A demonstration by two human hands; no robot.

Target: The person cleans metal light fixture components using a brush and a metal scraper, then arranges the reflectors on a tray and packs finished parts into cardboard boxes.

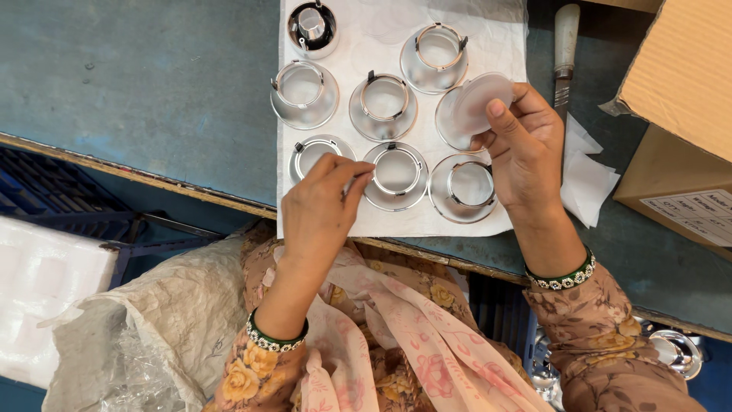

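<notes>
Nearest, a crumpled clear plastic bag [145, 336] and a white foam block [42, 294] are seen below the desk's [152, 84] edge, beside dark blue crates [46, 187]. Above them, the blue-grey desk is covered in part by a white paper sheet [396, 217], on which shiny metal reflector cups [396, 177] are laid in rows. The left hand [324, 202] is pressed together, fingertips pinched just over one cup. A frosted round disc [482, 101] is pinched by the right hand [526, 149] over another cup. Farther right, brown cardboard boxes [679, 76] are stacked; a white label [698, 214] is stuck to the lower one.
</notes>
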